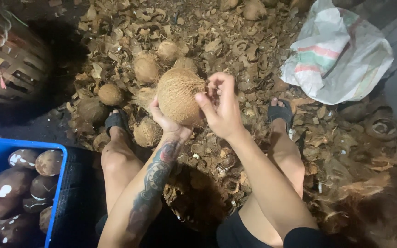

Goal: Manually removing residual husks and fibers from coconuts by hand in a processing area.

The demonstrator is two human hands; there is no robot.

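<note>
I held a husked brown coconut (177, 95) up over the litter of husk scraps (235, 41) between my feet. My left hand (165, 120) cupped it from below, fingers wrapped under its base; my right hand (220, 105) gripped its right side, fingertips pinching at the fibre near the top. On the ground behind it lay 4 more coconuts (146, 67) — and at my left a blue crate (57, 183) held peeled ones.
</note>
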